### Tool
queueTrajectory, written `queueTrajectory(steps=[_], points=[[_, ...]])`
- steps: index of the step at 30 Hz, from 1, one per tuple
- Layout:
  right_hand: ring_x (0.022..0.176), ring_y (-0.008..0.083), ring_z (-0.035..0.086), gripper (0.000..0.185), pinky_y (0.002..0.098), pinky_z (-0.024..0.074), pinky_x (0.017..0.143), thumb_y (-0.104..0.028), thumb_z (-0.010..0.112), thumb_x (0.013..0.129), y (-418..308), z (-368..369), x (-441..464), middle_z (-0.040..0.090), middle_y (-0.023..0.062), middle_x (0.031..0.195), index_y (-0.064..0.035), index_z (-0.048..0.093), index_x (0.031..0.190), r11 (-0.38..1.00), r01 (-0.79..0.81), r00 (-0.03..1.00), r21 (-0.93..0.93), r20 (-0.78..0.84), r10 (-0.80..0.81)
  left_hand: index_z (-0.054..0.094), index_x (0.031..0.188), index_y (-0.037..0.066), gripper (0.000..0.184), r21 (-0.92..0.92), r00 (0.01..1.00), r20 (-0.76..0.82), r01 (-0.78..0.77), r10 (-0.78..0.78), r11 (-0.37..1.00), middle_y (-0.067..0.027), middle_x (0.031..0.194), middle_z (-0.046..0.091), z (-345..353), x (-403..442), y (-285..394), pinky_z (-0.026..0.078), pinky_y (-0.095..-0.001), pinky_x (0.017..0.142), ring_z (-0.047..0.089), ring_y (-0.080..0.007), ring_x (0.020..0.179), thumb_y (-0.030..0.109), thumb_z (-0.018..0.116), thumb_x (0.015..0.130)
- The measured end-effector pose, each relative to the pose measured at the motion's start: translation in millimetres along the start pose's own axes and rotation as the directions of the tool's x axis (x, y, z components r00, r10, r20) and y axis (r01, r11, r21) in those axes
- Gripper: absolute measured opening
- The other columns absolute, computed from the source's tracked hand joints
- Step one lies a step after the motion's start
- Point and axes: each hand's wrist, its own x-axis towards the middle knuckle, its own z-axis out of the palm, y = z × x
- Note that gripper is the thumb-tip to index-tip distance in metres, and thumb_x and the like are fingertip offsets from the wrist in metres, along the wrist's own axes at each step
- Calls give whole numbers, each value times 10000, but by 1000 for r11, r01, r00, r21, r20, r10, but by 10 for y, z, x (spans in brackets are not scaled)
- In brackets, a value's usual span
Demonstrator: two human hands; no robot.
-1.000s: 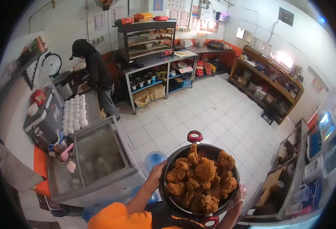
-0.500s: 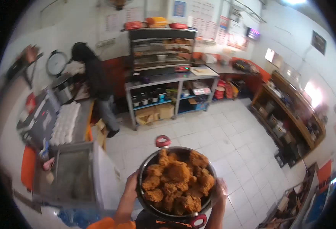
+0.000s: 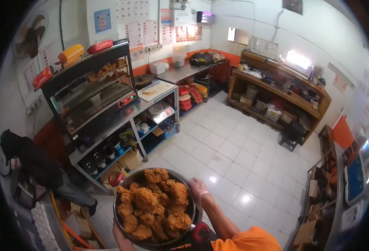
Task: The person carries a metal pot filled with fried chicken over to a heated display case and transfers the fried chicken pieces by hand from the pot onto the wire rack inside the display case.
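Note:
A round dark metal pot (image 3: 194, 209) is held up in front of my body, heaped with pieces of brown, crusty fried chicken (image 3: 153, 205). One red handle (image 3: 116, 179) sticks out at its far left, and another red handle (image 3: 200, 231) at its near right. My left hand (image 3: 122, 237) supports the pot at its lower left side; its fingers are mostly hidden beneath. On the opposite side, my right hand (image 3: 198, 190) grips the pot by its wall near the rim, in what looks like a thin clear plastic glove. Neither hand is on a handle.
A glass food warmer (image 3: 96, 90) stands on a metal counter (image 3: 109, 127) ahead to the left. A person in dark clothes (image 3: 42, 163) bends at the far left. Beyond the white tiled floor (image 3: 230, 167) is a wooden shelf unit (image 3: 276, 96); another shelf (image 3: 318, 201) lines the right.
My view has turned to the right, so the warmer and the person now appear further left. The pot stays between both hands and sits further left and lower in view.

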Motion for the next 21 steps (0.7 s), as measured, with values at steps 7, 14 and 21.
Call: queueTrajectory(steps=[7,14,21], points=[[1179,391,575,311,462,492,996,-107,598,893,-555,342,1808,644,186,1191,-101,657,1198,841,392,913,-374,269,-307,568,1357,11,456,-565,958,-285,-163,-6,809,-129,1317,626,726,909,302,557,-422,929,659,-283,1114,348,465,1067],[1048,409,627,264,490,506,910,-214,501,958,-1128,31,1813,657,234,1063,-51,689,1049,996,83,889,-15,453,-67,628,1239,-8,352,-629,905,-416,-219,-85,746,-133,1154,693,1328,56,762,570,-390,881,685,-256,1031,270,482,1078],[876,367,659,293,461,528,789,-246,500,982,-714,343,2180,680,204,988,-18,660,1074,762,550,769,-340,561,-305,611,1282,-12,362,-544,883,-465,-338,60,768,-123,1135,694,1215,141,720,569,-383,856,685,-231,1006,262,492,1077]])
